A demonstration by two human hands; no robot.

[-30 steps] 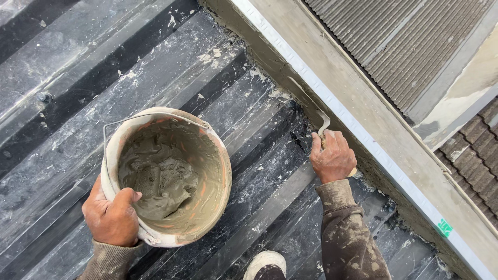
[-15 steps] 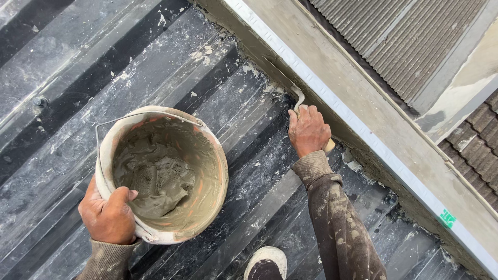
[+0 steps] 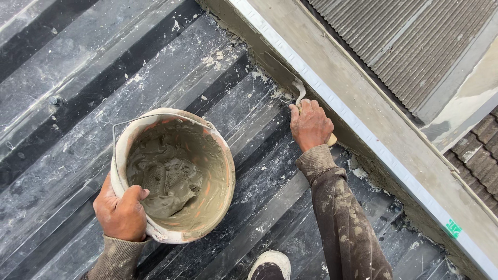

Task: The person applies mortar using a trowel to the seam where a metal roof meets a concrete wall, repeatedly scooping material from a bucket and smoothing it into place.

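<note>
Mortar joint along the parapet is partly filled.
Your right hand (image 3: 310, 124) grips the trowel (image 3: 299, 92) at the wall base (image 3: 332, 124); left hand (image 3: 122, 215) clasps the half-full mortar bucket (image 3: 207, 207); the stretch nearer you looks rough and unfilled.

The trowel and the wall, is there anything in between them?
Nothing visible. The right hand grips the trowel and its blade lies against the wet mortar joint at the foot of the wall. The bucket, held by the left hand, sits off to one side.
</note>
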